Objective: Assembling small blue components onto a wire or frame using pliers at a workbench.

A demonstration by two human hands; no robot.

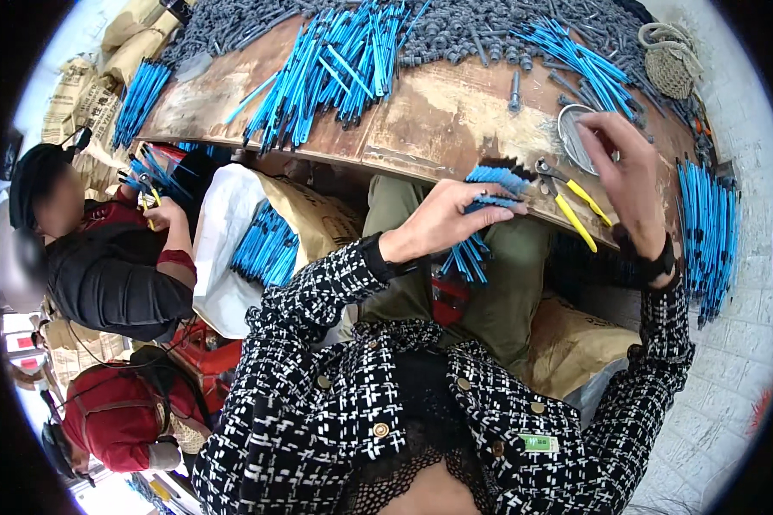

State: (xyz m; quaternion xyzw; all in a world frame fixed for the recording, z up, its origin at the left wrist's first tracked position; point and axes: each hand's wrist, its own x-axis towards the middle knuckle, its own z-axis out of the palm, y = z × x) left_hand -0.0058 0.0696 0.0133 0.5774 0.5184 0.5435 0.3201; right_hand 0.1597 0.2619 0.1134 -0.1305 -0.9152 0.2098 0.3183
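Observation:
My left hand (455, 213) is closed round a short bundle of thin blue strips (500, 178) with dark tips, held over the table's near edge. Over a round, pale-rimmed dish (575, 142), my right hand (629, 167) is raised with thumb and forefinger curled together. Whatever those fingers pinch, if anything, is too small to make out. Between the hands lie pliers (574, 204) with yellow handles, partly past the table edge. More blue strips (465, 257) hang below my left hand, near my lap.
On the wooden table (438, 107) are a large heap of blue strips (339, 73) and piled grey bolt-like parts (481, 30). Blue strips (709, 232) hang at the right edge. A white-lined sack (232, 232) stands left of my knees. Co-workers (116, 275) sit at the left.

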